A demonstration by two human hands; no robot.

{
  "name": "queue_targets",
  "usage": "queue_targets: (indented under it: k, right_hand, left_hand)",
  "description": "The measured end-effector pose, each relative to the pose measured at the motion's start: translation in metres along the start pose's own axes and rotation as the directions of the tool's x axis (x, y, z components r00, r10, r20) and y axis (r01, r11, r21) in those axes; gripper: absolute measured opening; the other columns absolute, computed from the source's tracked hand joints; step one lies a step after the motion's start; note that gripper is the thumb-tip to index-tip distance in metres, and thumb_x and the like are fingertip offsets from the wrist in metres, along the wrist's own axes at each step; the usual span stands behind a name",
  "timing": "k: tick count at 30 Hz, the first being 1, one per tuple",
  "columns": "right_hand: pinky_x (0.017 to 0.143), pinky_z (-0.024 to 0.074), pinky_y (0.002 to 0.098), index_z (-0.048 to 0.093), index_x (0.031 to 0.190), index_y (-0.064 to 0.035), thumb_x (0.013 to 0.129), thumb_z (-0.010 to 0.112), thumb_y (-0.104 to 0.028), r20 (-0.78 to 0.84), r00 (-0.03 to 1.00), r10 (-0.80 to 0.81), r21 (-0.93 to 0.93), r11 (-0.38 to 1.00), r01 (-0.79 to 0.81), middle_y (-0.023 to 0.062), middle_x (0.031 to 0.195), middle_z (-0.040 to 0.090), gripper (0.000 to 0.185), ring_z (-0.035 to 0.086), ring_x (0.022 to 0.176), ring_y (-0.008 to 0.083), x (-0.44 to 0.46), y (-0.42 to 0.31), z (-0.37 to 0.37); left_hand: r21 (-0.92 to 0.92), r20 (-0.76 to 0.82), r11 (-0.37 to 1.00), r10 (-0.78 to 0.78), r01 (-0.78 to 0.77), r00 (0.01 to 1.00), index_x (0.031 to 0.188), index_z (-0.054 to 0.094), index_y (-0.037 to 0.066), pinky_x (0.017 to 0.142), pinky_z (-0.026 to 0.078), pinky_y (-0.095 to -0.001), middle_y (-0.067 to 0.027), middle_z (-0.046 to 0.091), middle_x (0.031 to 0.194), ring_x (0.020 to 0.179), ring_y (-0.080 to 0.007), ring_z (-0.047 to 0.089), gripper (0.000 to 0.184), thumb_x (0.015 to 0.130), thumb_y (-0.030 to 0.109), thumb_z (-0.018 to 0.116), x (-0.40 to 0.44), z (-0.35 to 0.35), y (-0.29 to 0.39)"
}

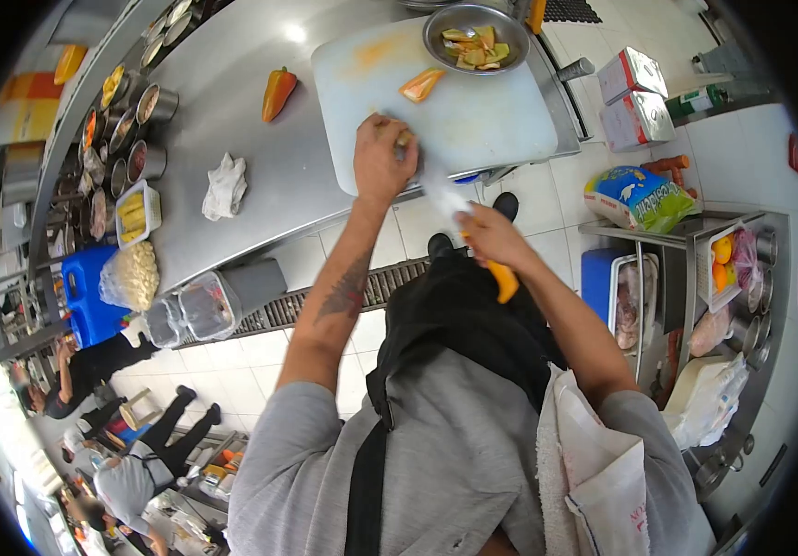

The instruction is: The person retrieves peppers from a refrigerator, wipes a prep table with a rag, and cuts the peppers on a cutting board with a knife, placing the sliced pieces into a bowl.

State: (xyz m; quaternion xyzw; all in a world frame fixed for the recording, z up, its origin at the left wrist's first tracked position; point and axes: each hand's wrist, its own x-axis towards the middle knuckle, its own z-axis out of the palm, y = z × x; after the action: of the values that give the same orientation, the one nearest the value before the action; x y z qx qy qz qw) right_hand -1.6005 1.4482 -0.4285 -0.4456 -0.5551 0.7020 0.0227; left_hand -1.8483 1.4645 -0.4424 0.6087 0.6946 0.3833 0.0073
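Note:
My left hand [384,159] is closed at the near edge of the white cutting board [482,130], its fingers curled round a small yellowish bit that they mostly hide. In my right hand [494,237] is a knife [505,281] with a yellow-orange handle. Its blade is blurred by motion and points toward the board's edge beside my left hand. An orange pepper piece [422,85] lies on the board. At the board's far right corner, a metal bowl [430,44] holds several cut pepper strips [479,46]. A whole orange-red pepper [278,94] rests on the steel counter left of the board.
A crumpled white cloth [225,187] lies on the steel counter [223,120]. Metal containers [157,104] of food line its left side. Clear plastic tubs [209,306] stand below left. Shelves [686,232] with bags and produce are at right. Other people [135,477] work at lower left.

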Motion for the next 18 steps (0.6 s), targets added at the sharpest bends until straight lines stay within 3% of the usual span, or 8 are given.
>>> queue_targets:
  k: [4, 7, 9, 11, 14, 16, 17, 18]
  right_hand:
    - [0.047, 0.0517, 0.0406, 0.056, 0.111, 0.0024, 0.109, 0.05, -0.034, -0.041, 0.995, -0.092, -0.055, 0.994, 0.09, 0.0132, 0.069, 0.061, 0.037, 0.061, 0.047, 0.0228, 0.021, -0.037, 0.045]
    - [0.047, 0.052, 0.0412, 0.055, 0.107, 0.0034, 0.109, 0.051, -0.033, -0.127, 0.98, -0.156, -0.052, 0.987, 0.15, 0.0143, 0.067, 0.061, 0.037, 0.063, 0.047, 0.0237, -0.002, -0.07, 0.027]
    - [0.042, 0.0457, 0.0324, 0.053, 0.108, -0.0016, 0.11, 0.05, -0.032, -0.258, 0.946, -0.195, 0.021, 0.978, 0.207, 0.0037, 0.071, 0.054, 0.031, 0.054, 0.046, 0.0142, -0.017, -0.085, 0.002]
    - [0.042, 0.0453, 0.033, 0.054, 0.109, -0.0008, 0.11, 0.051, -0.032, -0.287, 0.945, -0.159, -0.031, 0.987, 0.157, 0.0046, 0.07, 0.055, 0.032, 0.055, 0.046, 0.0146, -0.047, -0.098, -0.026]
    - [0.043, 0.0465, 0.0376, 0.055, 0.107, 0.0017, 0.109, 0.053, -0.032, -0.345, 0.936, -0.068, -0.259, 0.966, -0.025, 0.0132, 0.068, 0.061, 0.034, 0.061, 0.047, 0.0195, -0.108, -0.09, -0.057]
    - [0.053, 0.051, 0.0449, 0.051, 0.101, 0.0028, 0.105, 0.059, -0.029, -0.458, 0.848, -0.268, -0.461, 0.887, 0.031, 0.0247, 0.072, 0.065, 0.033, 0.07, 0.059, 0.0335, -0.132, -0.038, -0.058]
    - [0.053, 0.051, 0.0449, 0.051, 0.101, 0.0028, 0.105, 0.059, -0.029, -0.45, 0.85, -0.273, -0.468, 0.883, 0.036, 0.0247, 0.072, 0.065, 0.033, 0.07, 0.059, 0.0335, -0.14, -0.035, -0.057]
    - [0.059, 0.0517, 0.0475, 0.051, 0.101, 0.0032, 0.104, 0.062, -0.028, -0.45, 0.865, -0.221, -0.451, 0.893, -0.007, 0.0275, 0.075, 0.065, 0.033, 0.07, 0.067, 0.0401, -0.148, -0.033, -0.056]
  left_hand:
    - [-0.112, -0.225, 0.964, -0.261, 0.241, 0.939, 0.102, 0.074, 0.005, 0.099, 0.052, -0.0475, -0.0216, 0.064, 0.118, 0.118, -0.0409, 0.061, 0.018, 0.085, 0.013, 0.075, 0.004, 0.011, 0.005]
    - [-0.162, -0.231, 0.976, -0.181, 0.145, 0.956, 0.103, 0.073, 0.005, 0.099, 0.053, -0.0475, -0.0209, 0.064, 0.115, 0.116, -0.0407, 0.062, 0.019, 0.084, 0.009, 0.072, 0.058, 0.01, 0.036]
    - [-0.188, -0.267, 0.982, -0.029, -0.023, 0.963, 0.098, 0.074, 0.005, 0.095, 0.053, -0.046, -0.019, 0.067, 0.108, 0.108, -0.0384, 0.064, 0.015, 0.084, 0.011, 0.072, 0.113, 0.016, 0.075]
    - [-0.2, -0.317, 0.968, 0.085, -0.154, 0.945, 0.093, 0.076, 0.005, 0.091, 0.054, -0.0449, -0.0174, 0.069, 0.101, 0.101, -0.0367, 0.067, 0.013, 0.084, 0.014, 0.072, 0.159, 0.039, 0.086]
    - [-0.228, -0.168, 0.957, 0.142, -0.179, 0.975, 0.093, 0.077, 0.006, 0.092, 0.053, -0.0449, -0.0191, 0.07, 0.103, 0.102, -0.0378, 0.067, 0.016, 0.084, 0.019, 0.074, 0.192, 0.05, 0.081]
    - [-0.053, -0.194, 0.998, 0.015, -0.025, 0.981, 0.092, 0.077, 0.004, 0.093, 0.053, -0.0444, -0.0201, 0.071, 0.107, 0.105, -0.039, 0.067, 0.02, 0.083, 0.022, 0.077, 0.183, 0.022, 0.065]
    - [-0.021, 0.01, 0.993, -0.118, 0.118, 0.993, 0.096, 0.075, 0.004, 0.092, 0.053, -0.0463, -0.0209, 0.071, 0.107, 0.105, -0.0393, 0.067, 0.028, 0.082, 0.028, 0.08, 0.172, 0.021, 0.045]
    - [-0.018, 0.006, 0.992, -0.123, 0.123, 0.992, 0.096, 0.075, 0.004, 0.092, 0.053, -0.0463, -0.0209, 0.071, 0.107, 0.105, -0.0393, 0.067, 0.028, 0.082, 0.028, 0.08, 0.155, 0.031, 0.029]
